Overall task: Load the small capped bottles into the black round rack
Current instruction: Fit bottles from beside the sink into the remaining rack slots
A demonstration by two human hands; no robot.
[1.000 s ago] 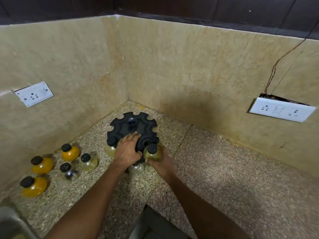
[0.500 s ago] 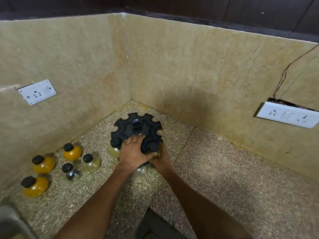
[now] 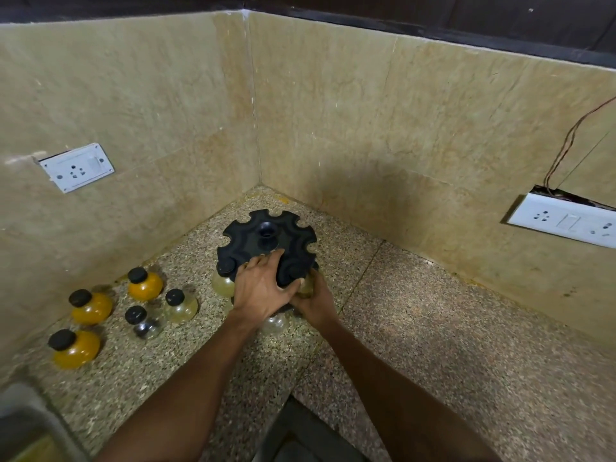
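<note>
The black round rack (image 3: pixel 286 233) stands in the counter's corner, with notched slots around its rim. My left hand (image 3: pixel 261 288) lies flat on its near edge, gripping it. My right hand (image 3: pixel 315 303) is wrapped around a pale yellow bottle (image 3: pixel 306 285) seated in a near-right slot. Another pale bottle (image 3: pixel 222 284) hangs in the near-left slot, and a clear one (image 3: pixel 274 325) shows below my left hand. Loose on the counter to the left are three orange bottles (image 3: pixel 145 284) (image 3: pixel 90 306) (image 3: pixel 74 348), a pale one (image 3: pixel 180 306) and a clear one (image 3: pixel 143 325), all black-capped.
Beige walls close the corner behind and left of the rack. A white socket plate (image 3: pixel 78 167) is on the left wall, another (image 3: pixel 566 223) with loose wires on the right wall. A sink edge (image 3: pixel 23 425) shows at bottom left. Speckled counter (image 3: pixel 450 328) stretches right.
My right hand has pushed the pale yellow bottle into the rack's near-right slot; its cap now sits in the notch. My left hand stays on the rack. The camera shifted slightly.
</note>
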